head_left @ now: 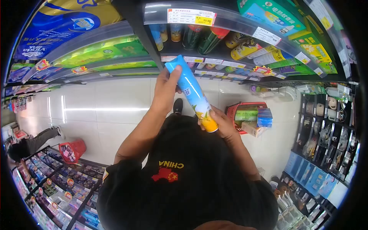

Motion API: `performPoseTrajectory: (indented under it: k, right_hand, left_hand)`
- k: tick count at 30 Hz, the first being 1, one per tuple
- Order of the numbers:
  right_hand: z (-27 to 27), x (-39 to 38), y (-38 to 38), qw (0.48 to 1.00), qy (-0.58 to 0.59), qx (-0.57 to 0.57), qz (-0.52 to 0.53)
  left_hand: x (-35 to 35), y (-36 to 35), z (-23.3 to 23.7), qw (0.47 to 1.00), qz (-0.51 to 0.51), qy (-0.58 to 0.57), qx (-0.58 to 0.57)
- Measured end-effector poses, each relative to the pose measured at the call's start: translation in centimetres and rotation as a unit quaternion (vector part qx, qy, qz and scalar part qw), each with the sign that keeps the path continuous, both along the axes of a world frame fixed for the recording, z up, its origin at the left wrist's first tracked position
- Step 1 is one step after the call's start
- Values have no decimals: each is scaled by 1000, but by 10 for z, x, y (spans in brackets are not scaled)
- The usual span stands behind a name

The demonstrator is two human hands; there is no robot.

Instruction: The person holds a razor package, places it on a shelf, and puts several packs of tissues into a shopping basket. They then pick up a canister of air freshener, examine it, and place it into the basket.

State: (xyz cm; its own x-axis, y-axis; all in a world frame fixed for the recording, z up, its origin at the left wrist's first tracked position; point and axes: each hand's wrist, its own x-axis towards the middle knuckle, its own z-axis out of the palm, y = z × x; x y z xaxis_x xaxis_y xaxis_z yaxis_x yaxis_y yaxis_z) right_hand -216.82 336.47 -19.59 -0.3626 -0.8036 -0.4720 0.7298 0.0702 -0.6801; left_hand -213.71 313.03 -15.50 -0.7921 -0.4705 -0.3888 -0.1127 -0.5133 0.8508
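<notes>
We hold a can [191, 90] in both hands, slanted in the air above the floor [115, 103] and just in front of the shelf [214, 61], its blue end close to the shelf's front edge. Our left hand [165, 89] is wrapped around the blue end, fingers curled over it and thumb along the side. Our right hand [223, 126] grips the orange end, fingers closed around it from below. The can hangs above our shirt [184, 184], and one shoe [178, 105] shows under it.

A red basket [234, 109] stands on the floor near the shelf's foot, just beside our right hand. In it lie a green box [246, 114] and a blue box [265, 117], touching each other.

Bottles and cans stand in rows on the shelf behind its edge of price tags.

Far off toward the left edge of the floor, another person [28, 145] bends over, with a second basket [74, 150] beside them.
</notes>
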Motion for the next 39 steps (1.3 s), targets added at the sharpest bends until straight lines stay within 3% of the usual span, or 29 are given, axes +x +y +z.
performPoseTrajectory:
  k: [6, 9, 18, 24, 29, 39]
  right_hand:
    - [-3, -11, 35, 979, -158, -130, 3]
    - [-1, -13, 54, 969, -166, -185, 6]
    - [-12, -10, 103, 959, -213, -185, 0]
    - [-22, 1, 118, 972, -195, -131, 31]
    - [-27, 9, 130, 983, -95, -148, 51]
    - [11, 10, 153, 994, 14, -99, 55]
  left_hand:
    - [-10, 38, 5, 992, -68, 75, 81]
    - [-16, 64, 6, 984, -102, 98, 109]
    - [-13, 127, 5, 993, -63, 67, 69]
    - [-4, 157, 14, 999, -6, 27, -24]
    - [5, 171, 16, 997, -9, 12, -71]
    - [-2, 189, 28, 999, -45, 17, -15]
